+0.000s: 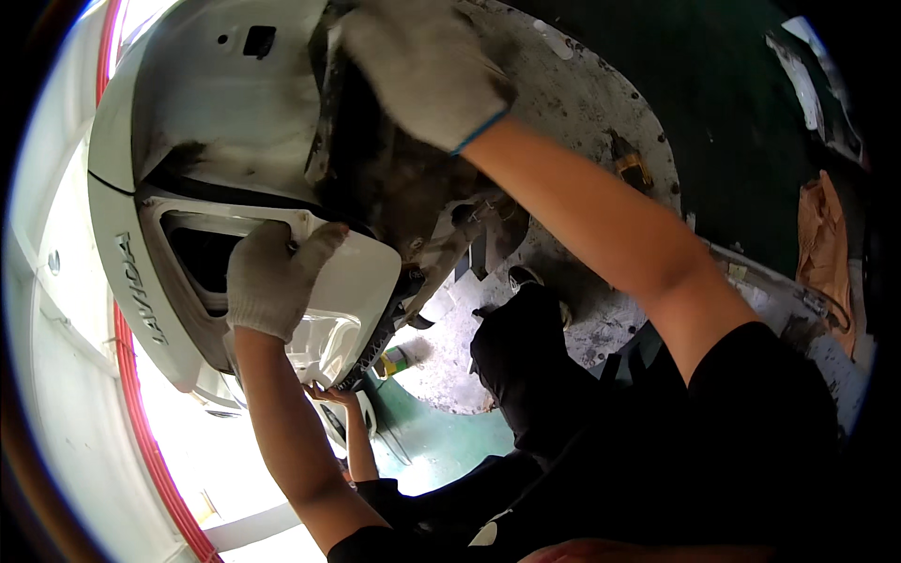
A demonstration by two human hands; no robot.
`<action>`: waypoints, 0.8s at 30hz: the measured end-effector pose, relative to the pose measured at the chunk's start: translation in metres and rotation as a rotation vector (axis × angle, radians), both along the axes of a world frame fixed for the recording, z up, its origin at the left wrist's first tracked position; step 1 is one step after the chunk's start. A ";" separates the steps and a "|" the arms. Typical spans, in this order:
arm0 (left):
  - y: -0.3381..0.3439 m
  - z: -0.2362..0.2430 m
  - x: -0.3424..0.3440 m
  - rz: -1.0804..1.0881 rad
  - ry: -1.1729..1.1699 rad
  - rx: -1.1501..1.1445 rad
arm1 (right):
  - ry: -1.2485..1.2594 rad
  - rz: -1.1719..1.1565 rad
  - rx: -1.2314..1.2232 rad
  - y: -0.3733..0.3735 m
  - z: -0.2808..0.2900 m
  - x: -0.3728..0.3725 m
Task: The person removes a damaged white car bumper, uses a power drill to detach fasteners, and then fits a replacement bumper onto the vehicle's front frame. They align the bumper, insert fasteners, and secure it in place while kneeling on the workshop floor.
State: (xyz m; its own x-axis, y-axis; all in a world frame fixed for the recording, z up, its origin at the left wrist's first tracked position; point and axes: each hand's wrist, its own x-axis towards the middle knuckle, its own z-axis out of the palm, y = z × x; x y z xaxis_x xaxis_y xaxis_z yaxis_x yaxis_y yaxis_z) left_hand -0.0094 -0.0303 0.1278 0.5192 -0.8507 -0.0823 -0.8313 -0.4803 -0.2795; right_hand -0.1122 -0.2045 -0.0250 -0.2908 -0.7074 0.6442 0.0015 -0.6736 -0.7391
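Note:
A white car tailgate with raised lettering and a rectangular opening is in front of me on the left. My left hand, in a pale knit work glove, is shut on the tailgate beside that opening, thumb out to the right. My right hand, in a matching glove with a blue cuff, is up by the dark edge of the white car body. Motion smears its fingers, so whether it holds anything cannot be made out. Dirty dark parts show in the gap below it.
Another person's bare hand touches the tailgate's lower edge. A stained pale round floor plate lies below, with a yellow-black object on it. A green box stands near the tailgate. Brown paper lies far right.

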 end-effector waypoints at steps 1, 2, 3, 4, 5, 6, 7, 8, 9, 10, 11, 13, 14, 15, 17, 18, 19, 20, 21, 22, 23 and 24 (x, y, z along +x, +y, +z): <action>-0.001 0.001 0.005 -0.031 -0.032 0.064 | 0.017 0.019 0.042 -0.007 0.000 0.001; -0.005 0.004 0.010 -0.089 -0.065 0.128 | -0.199 0.096 0.109 -0.003 0.001 0.007; -0.007 0.005 0.013 -0.046 -0.045 0.141 | -0.102 0.045 0.065 -0.001 0.002 0.016; -0.008 0.006 0.014 -0.019 -0.029 0.135 | -0.005 -0.005 0.017 0.007 0.009 0.031; -0.010 0.006 0.014 0.004 -0.010 0.140 | 0.093 -0.060 -0.022 0.015 0.013 0.045; -0.012 0.006 0.012 -0.057 -0.034 0.158 | 0.026 -0.156 -0.058 0.012 0.015 0.053; -0.013 0.007 0.010 -0.040 -0.061 0.217 | 0.031 -0.131 -0.081 0.014 0.015 0.060; -0.015 0.008 0.008 -0.020 -0.082 0.277 | 0.039 -0.101 -0.105 0.014 0.011 0.061; -0.015 0.010 0.007 0.022 -0.120 0.329 | 0.045 -0.073 -0.145 0.012 0.007 0.061; -0.016 0.009 0.006 -0.025 -0.210 0.370 | 0.164 -0.034 -0.261 0.007 0.002 0.059; -0.014 0.011 0.009 -0.046 -0.082 0.258 | 0.148 0.069 -0.203 0.004 -0.002 0.057; -0.008 0.015 0.020 -0.108 -0.119 0.324 | 0.174 0.195 -0.150 0.002 -0.009 0.054; -0.005 0.015 0.023 -0.203 -0.056 0.249 | 0.206 0.222 -0.145 0.000 -0.013 0.049; 0.001 0.016 0.033 -0.191 -0.042 0.254 | 0.216 0.221 -0.141 0.002 -0.009 0.051; 0.009 0.023 0.053 -0.196 0.030 0.296 | 0.219 0.280 -0.180 0.008 -0.002 0.059; 0.012 0.020 0.055 -0.231 0.088 0.266 | 0.244 0.287 -0.146 0.011 -0.001 0.058; 0.015 0.016 0.055 -0.240 0.115 0.243 | 0.206 0.302 -0.192 0.012 0.004 0.057; 0.015 0.010 0.057 -0.264 0.128 0.239 | 0.210 0.303 -0.195 0.014 0.004 0.057; 0.013 0.004 0.056 -0.311 0.148 0.213 | 0.168 0.283 -0.240 0.011 0.005 0.053; 0.015 0.002 0.058 -0.321 0.204 0.108 | 0.203 0.284 -0.247 0.010 0.002 0.053; 0.014 0.000 0.058 -0.304 0.195 0.153 | 0.303 0.278 -0.236 0.006 -0.001 0.049; 0.014 -0.002 0.058 -0.360 0.175 0.075 | 0.349 0.252 -0.265 0.003 -0.005 0.047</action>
State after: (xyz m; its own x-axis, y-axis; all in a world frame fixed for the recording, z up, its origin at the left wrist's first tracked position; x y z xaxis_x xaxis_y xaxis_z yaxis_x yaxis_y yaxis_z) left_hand 0.0491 -0.0163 0.1256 0.1615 -0.9638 -0.2120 -0.9809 -0.1331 -0.1420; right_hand -0.0650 -0.2019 -0.0301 0.1326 -0.5270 0.8395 -0.0289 -0.8486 -0.5282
